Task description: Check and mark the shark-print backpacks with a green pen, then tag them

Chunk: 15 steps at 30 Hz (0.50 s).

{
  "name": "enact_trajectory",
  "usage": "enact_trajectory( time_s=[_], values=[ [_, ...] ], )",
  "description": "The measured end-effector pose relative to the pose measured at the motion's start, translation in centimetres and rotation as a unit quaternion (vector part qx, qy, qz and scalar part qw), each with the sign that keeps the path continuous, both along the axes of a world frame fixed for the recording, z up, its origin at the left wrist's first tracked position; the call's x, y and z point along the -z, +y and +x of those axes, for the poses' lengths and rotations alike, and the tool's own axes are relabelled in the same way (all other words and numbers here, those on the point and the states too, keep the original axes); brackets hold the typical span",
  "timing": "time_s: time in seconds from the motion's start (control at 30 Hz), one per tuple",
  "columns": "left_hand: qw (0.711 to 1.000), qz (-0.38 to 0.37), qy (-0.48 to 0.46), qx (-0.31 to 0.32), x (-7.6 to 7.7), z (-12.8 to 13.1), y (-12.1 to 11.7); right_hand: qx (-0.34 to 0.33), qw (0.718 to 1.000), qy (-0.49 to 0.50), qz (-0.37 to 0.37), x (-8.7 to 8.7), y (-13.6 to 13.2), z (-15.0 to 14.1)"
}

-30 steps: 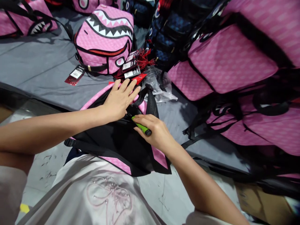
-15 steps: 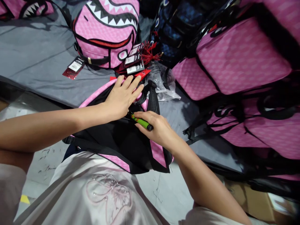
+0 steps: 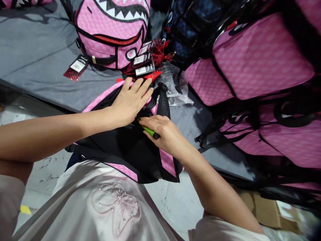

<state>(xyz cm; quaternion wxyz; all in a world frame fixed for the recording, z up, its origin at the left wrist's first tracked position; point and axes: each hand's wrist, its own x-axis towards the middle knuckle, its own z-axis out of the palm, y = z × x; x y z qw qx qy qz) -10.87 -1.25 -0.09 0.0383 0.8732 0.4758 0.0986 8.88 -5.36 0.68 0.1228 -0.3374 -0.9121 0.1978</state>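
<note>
A pink and black backpack [image 3: 120, 147] lies back-up over the table's front edge, against my body. My left hand [image 3: 130, 100] rests flat on its upper part, fingers stretched out and pressing the fabric. My right hand [image 3: 160, 130] is closed around a green-handled tool [image 3: 150, 131], its tip against the black fabric right under my left palm. The tool's tip is hidden between the hands.
A pink shark-mouth backpack [image 3: 112, 33] stands behind on the grey table [image 3: 37, 57], with hang tags [image 3: 142, 63] and a loose tag [image 3: 75, 67] beside it. Pink backpacks [image 3: 258, 60] pile up at right, dark blue ones [image 3: 185, 33] behind. A clear plastic bag [image 3: 175, 87] lies nearby.
My right hand has slid the green tool slightly left, closer under my left palm. The view has tilted down a little; my left hand stays pressed on the backpack.
</note>
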Motion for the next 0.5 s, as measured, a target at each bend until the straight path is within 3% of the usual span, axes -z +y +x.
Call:
enact_trajectory(
  time_s=[0.17, 0.5],
  values=[
    [0.996, 0.005, 0.088, -0.006, -0.7, -0.1, -0.3, 0.010, 0.999, -0.040, -0.009, -0.6, -0.1, -0.4],
    [0.998, -0.016, 0.065, -0.010, -1.0, -0.2, -0.4, 0.074, 0.997, -0.020, 0.001, -0.1, -1.2, -0.5]
  ],
)
